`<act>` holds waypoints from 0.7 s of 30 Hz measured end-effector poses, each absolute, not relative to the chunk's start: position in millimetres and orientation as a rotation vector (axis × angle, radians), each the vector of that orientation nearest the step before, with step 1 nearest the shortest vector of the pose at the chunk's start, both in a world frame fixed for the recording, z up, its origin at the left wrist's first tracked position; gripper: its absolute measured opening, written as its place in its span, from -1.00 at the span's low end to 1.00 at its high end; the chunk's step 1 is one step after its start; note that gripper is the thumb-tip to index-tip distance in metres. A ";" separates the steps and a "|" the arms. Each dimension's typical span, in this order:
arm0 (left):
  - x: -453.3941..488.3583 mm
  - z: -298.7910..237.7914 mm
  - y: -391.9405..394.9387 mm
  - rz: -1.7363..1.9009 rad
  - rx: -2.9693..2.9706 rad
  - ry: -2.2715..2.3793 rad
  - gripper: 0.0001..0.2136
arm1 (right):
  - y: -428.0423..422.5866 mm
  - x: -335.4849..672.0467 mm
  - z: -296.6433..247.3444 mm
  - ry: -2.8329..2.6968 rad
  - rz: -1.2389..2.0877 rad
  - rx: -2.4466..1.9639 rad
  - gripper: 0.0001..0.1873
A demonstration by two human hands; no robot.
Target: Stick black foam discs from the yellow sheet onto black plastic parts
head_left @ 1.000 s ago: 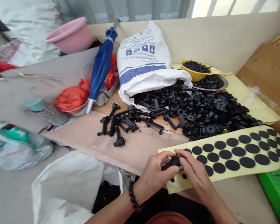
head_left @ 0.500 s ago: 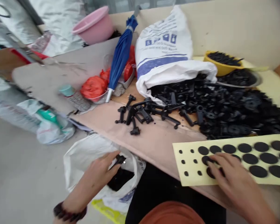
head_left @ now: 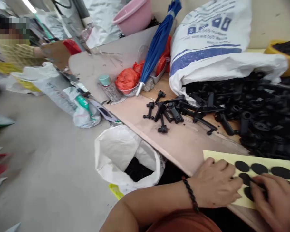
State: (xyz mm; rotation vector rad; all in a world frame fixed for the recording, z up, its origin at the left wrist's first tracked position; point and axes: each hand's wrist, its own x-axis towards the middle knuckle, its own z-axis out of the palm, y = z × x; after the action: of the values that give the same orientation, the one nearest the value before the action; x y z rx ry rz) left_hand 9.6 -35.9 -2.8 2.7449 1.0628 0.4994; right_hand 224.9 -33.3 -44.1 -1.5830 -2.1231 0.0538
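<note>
A yellow backing sheet (head_left: 222, 156) with rows of round black stickers (head_left: 282, 172) lies at the table's front edge. My left hand (head_left: 217, 182) rests over the left end of the sheet, fingers curled down; whatever they pinch is hidden. To its right, my right hand (head_left: 275, 196) is closed on a small dark piece at the sheet, partly covered by the fingers and blurred. Behind them spreads a heap of black plastic parts (head_left: 265, 129). Several black crank-shaped parts (head_left: 175, 112) lie loose on the table to the left.
Below the table edge stands an open white sack (head_left: 106, 151) with black parts inside. A printed white bag (head_left: 207, 61), a blue umbrella (head_left: 157, 42), an orange-red bag (head_left: 127, 79) and a pink basin (head_left: 135, 19) stand farther back. Another person (head_left: 19, 51) is at far left.
My left hand has moved from above the white sack onto the sheet, and the black part it held is out of sight. The view has swung left. My right hand remains at the stickers.
</note>
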 end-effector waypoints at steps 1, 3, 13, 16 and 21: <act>11.4 -3.0 -34.5 0.485 2.741 1.076 -0.76 | -36.4 221.3 -40.5 -2.196 0.007 -1.565 -0.84; 12.1 -2.4 -31.8 0.456 2.717 1.096 -0.75 | -41.1 214.8 -32.9 -2.177 0.017 -1.586 -0.83; 21.5 -2.2 -27.5 0.344 2.718 1.143 -0.72 | -36.8 206.7 -18.7 -2.132 0.090 -1.688 -0.89; 25.0 0.7 -26.3 0.319 2.754 1.151 -0.74 | -38.4 200.1 -12.8 -2.087 0.228 -1.656 -0.86; 25.6 5.2 -24.8 0.291 2.785 1.126 -0.77 | -40.9 195.9 -5.8 -2.013 0.418 -1.633 -0.84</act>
State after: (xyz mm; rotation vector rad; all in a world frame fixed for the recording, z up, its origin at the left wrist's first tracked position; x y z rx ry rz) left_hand 25.6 -24.8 5.2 2.7850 1.1257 0.2915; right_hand 195.9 -40.9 -5.8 -1.6328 -2.0125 0.4182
